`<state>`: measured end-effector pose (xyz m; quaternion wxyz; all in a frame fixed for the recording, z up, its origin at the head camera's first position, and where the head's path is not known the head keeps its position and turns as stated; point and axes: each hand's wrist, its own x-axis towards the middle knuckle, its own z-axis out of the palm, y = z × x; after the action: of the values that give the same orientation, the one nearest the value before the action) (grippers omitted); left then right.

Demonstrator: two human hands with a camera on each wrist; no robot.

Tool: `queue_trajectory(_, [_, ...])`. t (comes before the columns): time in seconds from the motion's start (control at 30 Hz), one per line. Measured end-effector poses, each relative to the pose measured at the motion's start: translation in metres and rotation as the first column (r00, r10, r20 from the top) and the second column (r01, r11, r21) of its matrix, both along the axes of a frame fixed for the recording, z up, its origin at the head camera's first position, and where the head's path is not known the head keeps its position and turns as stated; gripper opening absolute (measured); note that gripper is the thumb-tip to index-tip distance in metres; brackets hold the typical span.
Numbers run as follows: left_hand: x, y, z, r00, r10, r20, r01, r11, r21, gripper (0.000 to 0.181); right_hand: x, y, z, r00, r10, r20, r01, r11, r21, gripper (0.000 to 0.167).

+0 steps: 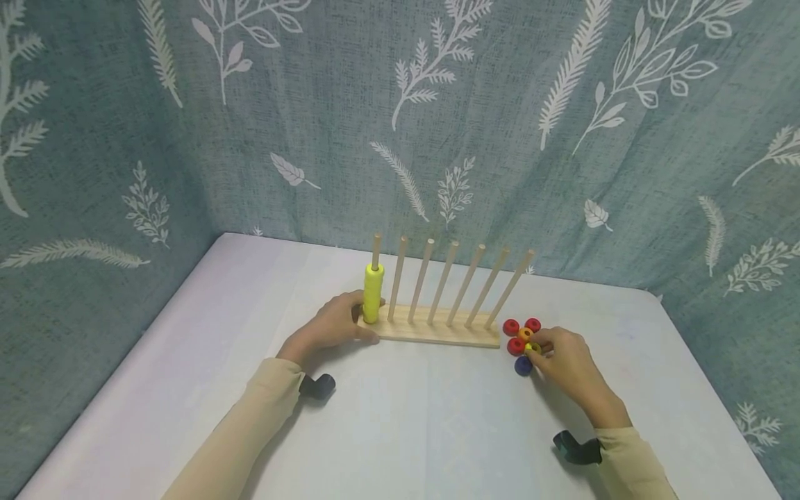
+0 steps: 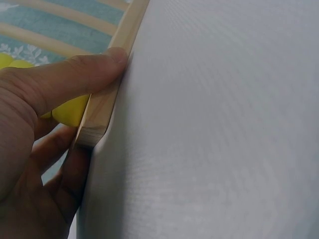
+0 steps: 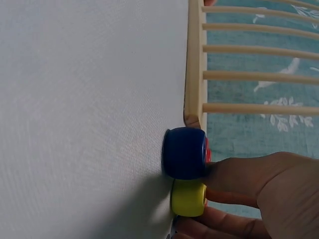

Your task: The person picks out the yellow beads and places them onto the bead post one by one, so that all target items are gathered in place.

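A wooden peg rack [image 1: 431, 335] with several upright dowels stands on the white table. Its leftmost dowel carries a stack of yellow beads [image 1: 373, 295]. My left hand [image 1: 337, 321] grips the rack's left end, thumb [image 2: 94, 69] along the front edge and fingers behind. To the right of the rack, my right hand [image 1: 570, 361] pinches a yellow bead [image 3: 189, 198] between thumb and fingers, low at the table. Beside it lie a blue bead [image 3: 184, 153], an orange bead [image 1: 525, 335] and several red beads [image 1: 511, 327]. My fingers partly hide the group.
The other dowels [image 1: 442, 281] of the rack are bare. A teal curtain [image 1: 350, 125] with white leaf prints hangs behind and at both sides of the table [image 1: 387, 430]. A dark wrist device [image 1: 319, 387] sticks out from the left sleeve, another [image 1: 575, 448] from the right.
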<state>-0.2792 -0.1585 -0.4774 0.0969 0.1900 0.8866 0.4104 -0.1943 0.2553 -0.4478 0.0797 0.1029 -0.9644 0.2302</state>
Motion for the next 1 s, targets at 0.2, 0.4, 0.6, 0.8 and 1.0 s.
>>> queue_trajectory(0.2, [0.0,0.0,0.0,1.0,0.004,0.003,-0.004,1.0,-0.001,0.071,-0.004,0.0,0.001,0.997,-0.036,0.074,0.034,0.999,0.034,0.023])
queue_trajectory(0.4, [0.001,0.0,0.0,1.0,0.0,0.009,0.0,1.0,0.003,0.072,-0.004,0.0,0.0,0.997,-0.026,0.066,0.023,0.999,0.042,0.023])
queue_trajectory(0.6, [0.0,0.0,0.0,1.0,0.002,0.006,-0.002,1.0,0.003,0.071,-0.002,0.0,0.0,0.997,-0.028,0.066,0.023,0.997,0.072,0.022])
queue_trajectory(0.8, [0.0,0.0,-0.001,1.0,0.002,0.004,-0.002,1.0,0.003,0.071,0.002,0.003,0.003,0.999,-0.015,0.03,0.012,0.997,0.083,0.019])
queue_trajectory(1.0, [0.0,0.0,0.0,1.0,-0.004,0.005,0.004,1.0,-0.001,0.072,0.007,0.003,0.011,0.999,-0.019,0.034,0.016,0.997,0.078,0.02])
